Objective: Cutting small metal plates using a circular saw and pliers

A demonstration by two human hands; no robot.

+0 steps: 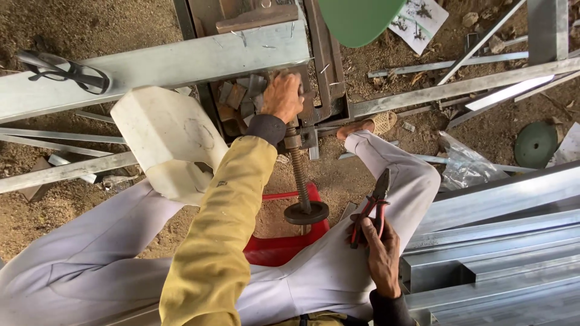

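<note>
Pliers (373, 208) sit clasped in right hand (380, 250); left hand (282, 96) grips vise (305, 136)

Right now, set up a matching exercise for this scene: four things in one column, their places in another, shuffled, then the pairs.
Things:
1. pliers
2. left hand
3. red stool
4. safety glasses

Places:
A. on the long metal beam, far left
B. under the seated person
C. in the right hand, over the thigh
D. at the vise, on small metal pieces

Pairs: 1-C, 2-D, 3-B, 4-A
</note>
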